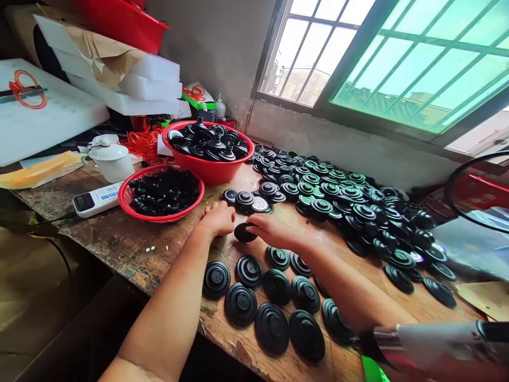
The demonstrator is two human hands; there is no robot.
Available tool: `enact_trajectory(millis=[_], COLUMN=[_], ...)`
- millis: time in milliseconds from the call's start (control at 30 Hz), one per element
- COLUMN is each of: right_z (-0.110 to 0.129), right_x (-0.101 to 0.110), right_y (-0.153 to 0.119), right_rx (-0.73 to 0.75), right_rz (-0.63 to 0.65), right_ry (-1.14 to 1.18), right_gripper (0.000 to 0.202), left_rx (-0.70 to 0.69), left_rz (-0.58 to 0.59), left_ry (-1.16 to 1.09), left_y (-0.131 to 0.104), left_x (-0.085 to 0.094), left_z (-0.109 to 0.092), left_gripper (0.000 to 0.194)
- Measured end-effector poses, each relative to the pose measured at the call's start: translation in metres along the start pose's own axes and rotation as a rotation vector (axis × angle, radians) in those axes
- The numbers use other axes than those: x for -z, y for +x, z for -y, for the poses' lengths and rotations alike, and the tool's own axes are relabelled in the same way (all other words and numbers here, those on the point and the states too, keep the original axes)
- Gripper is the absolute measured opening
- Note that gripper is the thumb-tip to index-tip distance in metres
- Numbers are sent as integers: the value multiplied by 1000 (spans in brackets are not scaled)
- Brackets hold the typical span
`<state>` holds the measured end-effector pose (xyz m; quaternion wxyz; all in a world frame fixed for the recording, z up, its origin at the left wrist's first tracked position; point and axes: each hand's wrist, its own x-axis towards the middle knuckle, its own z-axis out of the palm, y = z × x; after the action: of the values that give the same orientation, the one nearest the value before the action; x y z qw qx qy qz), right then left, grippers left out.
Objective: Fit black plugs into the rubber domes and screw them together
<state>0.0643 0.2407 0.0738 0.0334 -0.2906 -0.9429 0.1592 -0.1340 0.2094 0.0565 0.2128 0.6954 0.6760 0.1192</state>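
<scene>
Currently, a black disc (242, 234) sits tilted at the tips of your right hand (272, 229), pinched between thumb and fingers just above the wooden table (178, 244). Your left hand (220, 218) is just beside it, fingers curled in; you can't tell from this angle whether it holds anything.

Just beyond your hands lies a small cluster of discs (244, 199), one with a silvery face. On your near side, ridged discs (240, 304) lie spread in loose rows, under and beside your right forearm. To your right a large heap of similar discs (330, 188) stretches toward the barred window (413, 58).

On your left, a red basket (163, 218) holds small black parts, and behind it a red basin (217, 171) is piled with more black pieces. A white lidded mug (113, 164) stands near the basket.
</scene>
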Motion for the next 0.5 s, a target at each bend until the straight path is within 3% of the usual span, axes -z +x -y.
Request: enact_trajectory(millis=[167, 300, 367, 433, 500], right_z=[-5, -18, -27, -35, -41], right_x=[2, 1, 0, -2, -4], right_y=[3, 30, 49, 64, 74], right_rx=[-48, -184, -256, -279, -261], right_rz=[66, -199, -306, -309, -267], right_ry=[8, -80, -111, -104, -60], right_gripper=[35, 31, 47, 59, 49], left_rx=[17, 20, -43, -96, -104], left_rz=[53, -22, -58, -91, -127], left_ry=[43, 57, 56, 55, 48], left_y=[0, 3, 3, 4, 6], left_x=[1, 0, -3, -7, -12], left_z=[1, -2, -5, -7, -9], left_gripper=[10, 19, 19, 22, 26])
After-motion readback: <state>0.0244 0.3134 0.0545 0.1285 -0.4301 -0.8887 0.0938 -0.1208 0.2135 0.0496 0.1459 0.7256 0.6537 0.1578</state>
